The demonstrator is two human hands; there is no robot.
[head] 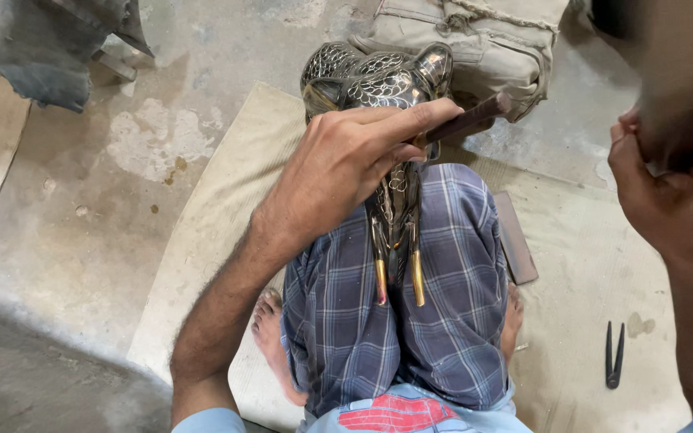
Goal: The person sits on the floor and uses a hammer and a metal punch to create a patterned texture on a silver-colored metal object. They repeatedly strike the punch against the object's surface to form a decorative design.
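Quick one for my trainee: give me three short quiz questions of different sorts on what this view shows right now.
1. True or false: the left hand grips a dark tool handle over the engraved metal elephant figure.
2. Where is the right hand? A) raised near the camera B) on the elephant figure C) on the floor
3. Fill in: the elephant figure rests on the person's checked ____, with a dark pair of tweezers lying on the mat.

Key: 1 true; 2 A; 3 cloth
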